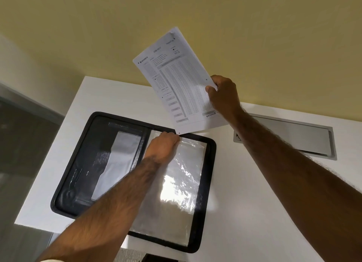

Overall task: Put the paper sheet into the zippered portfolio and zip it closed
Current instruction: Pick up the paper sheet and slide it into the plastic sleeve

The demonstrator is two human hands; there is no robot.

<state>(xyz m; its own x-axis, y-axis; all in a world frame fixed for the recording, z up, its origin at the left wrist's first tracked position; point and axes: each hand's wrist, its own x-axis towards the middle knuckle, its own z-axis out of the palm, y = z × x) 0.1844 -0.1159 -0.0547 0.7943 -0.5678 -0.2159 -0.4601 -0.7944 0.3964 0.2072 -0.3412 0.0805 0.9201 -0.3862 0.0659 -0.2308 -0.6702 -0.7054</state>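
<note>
Desk (244,183), white, by yellow wall (254,36): left fingers (173,137) pinch sleeve (186,173) of open portfolio (82,144), right fingers (210,89) grip paper sheet (176,81).

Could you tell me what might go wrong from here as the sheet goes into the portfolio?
1. The right hand grips the printed sheet by one edge only, in the air; its free lower corner could buckle when it meets the clear plastic sleeve.
2. The left hand pinches the sleeve's top edge; if the mouth is too narrow, the sheet may slide over it, not in.
3. The open portfolio lies near the table's front edge and could shift.
</note>
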